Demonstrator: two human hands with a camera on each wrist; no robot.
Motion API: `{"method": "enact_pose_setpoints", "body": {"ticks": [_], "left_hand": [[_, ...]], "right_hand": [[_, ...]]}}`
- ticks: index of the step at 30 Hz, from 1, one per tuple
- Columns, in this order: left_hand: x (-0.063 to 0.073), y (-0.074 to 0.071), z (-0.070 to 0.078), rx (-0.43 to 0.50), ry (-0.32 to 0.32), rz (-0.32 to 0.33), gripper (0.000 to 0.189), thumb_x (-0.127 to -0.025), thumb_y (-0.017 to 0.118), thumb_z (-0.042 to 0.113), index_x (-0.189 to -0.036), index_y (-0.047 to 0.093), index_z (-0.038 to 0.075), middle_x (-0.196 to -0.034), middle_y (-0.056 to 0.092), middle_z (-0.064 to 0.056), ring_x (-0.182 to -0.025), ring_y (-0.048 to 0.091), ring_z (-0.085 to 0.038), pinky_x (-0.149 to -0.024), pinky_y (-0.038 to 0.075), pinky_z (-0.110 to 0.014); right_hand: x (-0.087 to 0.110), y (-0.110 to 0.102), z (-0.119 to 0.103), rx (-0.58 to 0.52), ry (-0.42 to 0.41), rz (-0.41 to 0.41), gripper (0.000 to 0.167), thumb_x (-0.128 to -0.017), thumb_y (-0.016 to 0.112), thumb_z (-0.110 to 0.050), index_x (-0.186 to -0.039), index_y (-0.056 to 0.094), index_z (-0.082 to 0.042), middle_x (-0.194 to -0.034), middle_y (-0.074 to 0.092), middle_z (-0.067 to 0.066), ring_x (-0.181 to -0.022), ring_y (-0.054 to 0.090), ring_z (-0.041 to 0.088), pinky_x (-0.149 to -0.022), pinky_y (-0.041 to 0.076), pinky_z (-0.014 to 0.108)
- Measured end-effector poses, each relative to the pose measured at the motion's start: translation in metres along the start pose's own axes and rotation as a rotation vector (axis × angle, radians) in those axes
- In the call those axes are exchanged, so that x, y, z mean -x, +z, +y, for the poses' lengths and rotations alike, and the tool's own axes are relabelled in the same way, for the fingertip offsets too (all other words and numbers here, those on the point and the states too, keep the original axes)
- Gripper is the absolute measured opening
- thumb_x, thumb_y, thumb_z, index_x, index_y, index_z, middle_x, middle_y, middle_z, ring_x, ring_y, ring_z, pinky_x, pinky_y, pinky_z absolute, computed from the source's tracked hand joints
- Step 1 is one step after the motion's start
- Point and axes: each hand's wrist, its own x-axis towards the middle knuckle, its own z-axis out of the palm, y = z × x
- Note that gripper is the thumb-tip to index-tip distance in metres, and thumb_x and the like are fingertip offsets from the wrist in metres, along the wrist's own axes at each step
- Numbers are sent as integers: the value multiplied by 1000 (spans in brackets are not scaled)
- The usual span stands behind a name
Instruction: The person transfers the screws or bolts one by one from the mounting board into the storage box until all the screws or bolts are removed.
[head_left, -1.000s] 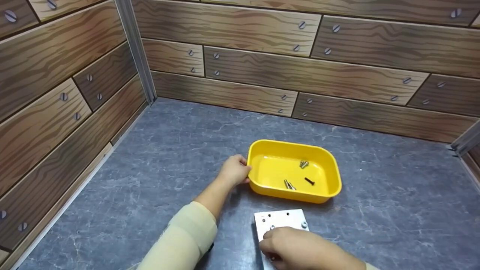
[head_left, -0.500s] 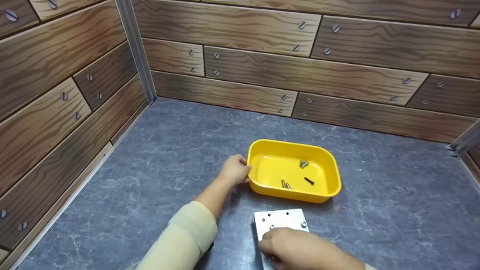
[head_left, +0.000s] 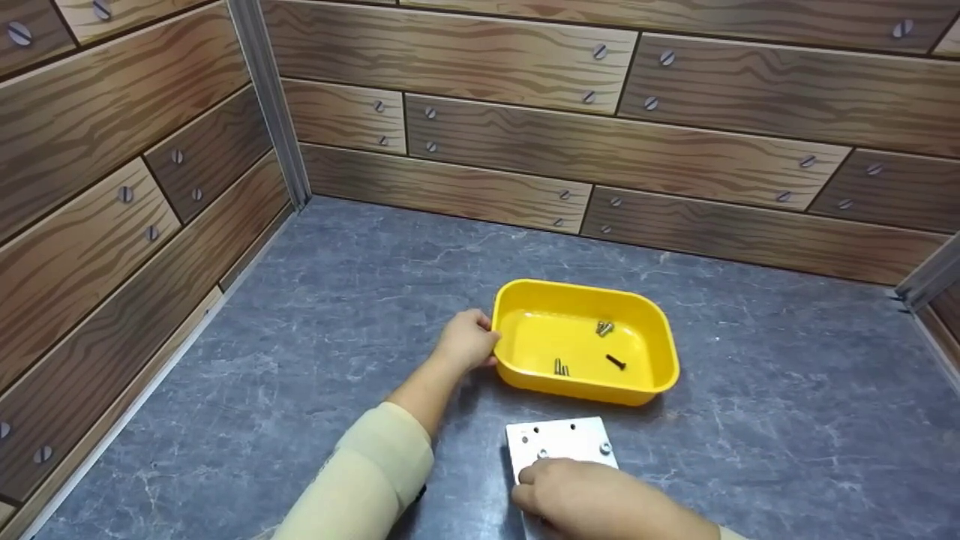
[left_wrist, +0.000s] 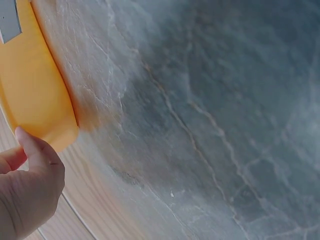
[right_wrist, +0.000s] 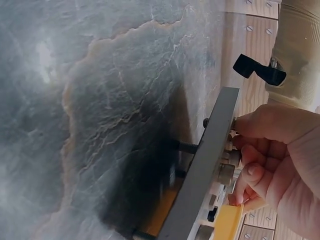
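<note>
A yellow plastic tray (head_left: 525, 381) lies on the grey marbled surface with several loose screws (head_left: 604, 328) in it, one of them black (head_left: 616, 362). My left hand (head_left: 466, 341) pinches the tray's left end, thumb on the outer wall (left_wrist: 37, 90) in the left wrist view. Nearer to me is a silvery metal plate (head_left: 555, 439) with holes and screws set in it. Over this plate, my right hand (head_left: 600, 495) pinches a screw head (right_wrist: 233, 124) between thumb and fingers. Screw shanks stick out of the plate's underside (right_wrist: 187, 146). The head view hides the fingertips.
Wood-patterned panels (head_left: 465, 127) stand at the back and left, joined by a metal corner post (head_left: 274, 112). Another post (head_left: 930, 270) is at the right edge. A black clip-like part (right_wrist: 260, 70) is by a sleeve in the right wrist view.
The screws by the tray's near wall have rolled a little to the left. My right fingers have shifted slightly at the plate. My left hand keeps its hold on the tray.
</note>
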Motion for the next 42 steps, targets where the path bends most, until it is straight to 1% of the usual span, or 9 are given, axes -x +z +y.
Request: {"method": "enact_pose_setpoints", "body": {"ticks": [4,9,12,17,24,27,31,36,42], "left_hand": [[0,0,0,-1,9,4,8,-88,56,6,-94,54,2,-86,54,-10,-60,56,-13,-53,54,-20],[1,0,1,-1,16,7,9,-87,57,6,-94,54,1,-86,54,-10,-60,56,-13,-53,54,-20],[1,0,1,1,14,8,9,-87,57,6,-94,54,1,-86,54,-10,-60,57,-13,-54,54,-21],[0,0,0,6,12,4,9,-87,57,6,-95,55,0,-87,54,-10,-58,56,-13,-53,54,-20],[0,0,1,-2,11,4,10,-87,57,5,-96,55,0,-86,54,-10,-57,55,-12,-52,53,-19],[0,0,1,-1,17,5,9,-87,57,5,-95,55,0,-86,54,-10,-57,55,-12,-52,53,-19],[1,-1,1,0,29,5,9,-87,57,5,-94,55,0,-86,54,-10,-58,56,-12,-52,53,-19],[1,-1,1,5,18,0,9,-87,57,6,-94,54,1,-86,53,-10,-59,56,-13,-52,53,-19],[2,-1,0,7,21,1,9,-87,57,6,-93,54,1,-86,54,-10,-59,56,-13,-53,53,-19]], "right_hand": [[0,-1,1,-37,-4,8,1,-85,61,-24,-84,60,-23,-68,47,-16,-58,43,0,-50,41,15],[1,-1,5,-103,-11,28,9,-86,60,-18,-79,57,-24,-65,47,-16,-55,42,1,-49,40,14],[1,0,6,-113,-7,41,12,-86,61,-18,-77,55,-24,-65,46,-16,-56,42,1,-49,39,15],[2,0,6,-109,-14,67,12,-84,61,-19,-78,54,-25,-63,45,-15,-55,42,1,-48,38,15],[5,0,8,-186,-25,64,10,-85,61,-19,-81,55,-25,-64,45,-15,-57,40,1,-48,37,15],[5,0,9,-202,-46,75,9,-86,60,-19,-81,55,-25,-65,46,-15,-58,41,0,-49,37,15],[5,0,10,-168,-99,97,8,-86,60,-18,-80,58,-23,-68,47,-16,-59,40,-1,-50,36,13],[5,0,12,-145,-125,103,8,-85,62,-18,-80,58,-22,-70,46,-16,-60,40,-2,-51,36,12],[4,3,16,-125,-179,154,12,-80,65,-14,-77,55,-19,-69,45,-14,-60,39,-2,-51,34,8]]}}
